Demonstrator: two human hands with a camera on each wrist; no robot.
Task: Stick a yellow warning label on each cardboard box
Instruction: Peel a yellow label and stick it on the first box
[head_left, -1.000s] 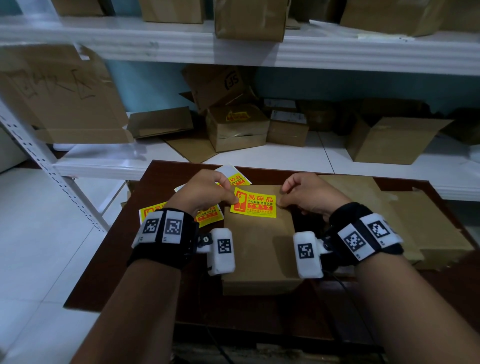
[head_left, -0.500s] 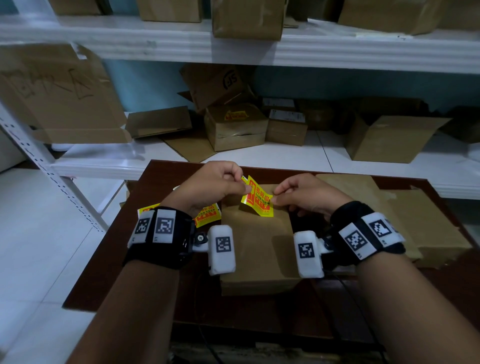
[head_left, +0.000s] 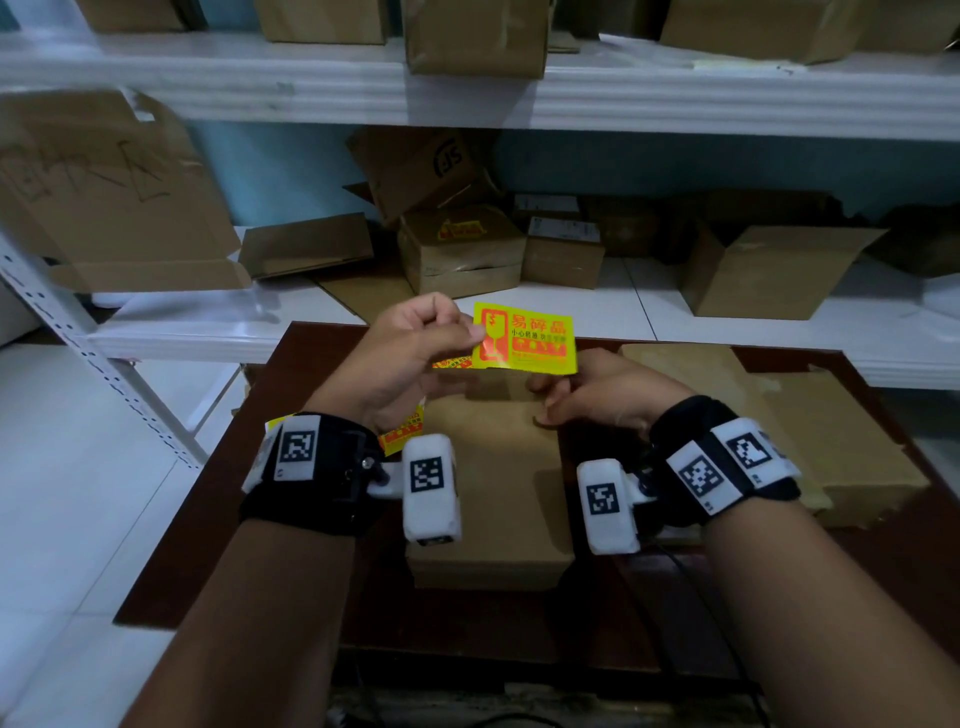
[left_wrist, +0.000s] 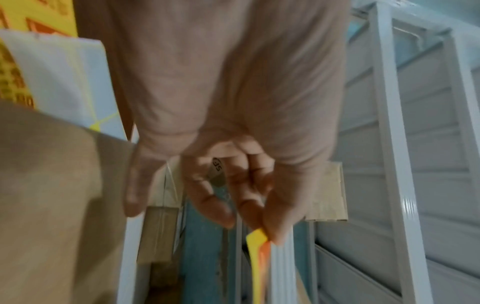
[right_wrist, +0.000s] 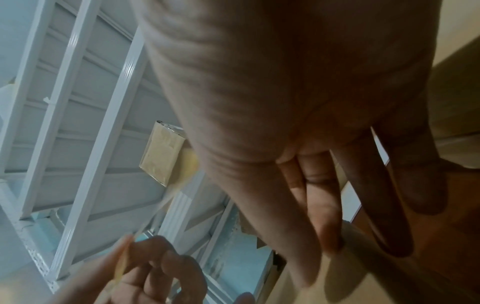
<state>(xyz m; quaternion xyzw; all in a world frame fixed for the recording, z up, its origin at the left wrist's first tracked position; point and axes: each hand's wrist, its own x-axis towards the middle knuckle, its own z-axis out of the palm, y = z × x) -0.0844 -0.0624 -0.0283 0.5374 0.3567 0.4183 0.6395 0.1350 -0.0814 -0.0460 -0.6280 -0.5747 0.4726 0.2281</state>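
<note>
I see the yellow warning label (head_left: 524, 345) lifted above the far end of the cardboard box (head_left: 493, 483) on the dark table (head_left: 208, 519), its left edge pinched between thumb and forefinger of my left hand (head_left: 410, 353). My right hand (head_left: 597, 395) sits just under the label's right corner with fingers nearly straight and relaxed, gripping nothing I can make out. More yellow labels (head_left: 402, 434) lie left of the box, flattened cartons (head_left: 810, 431) to its right, and boxes crowd the white shelves (head_left: 779, 98) behind.
</note>
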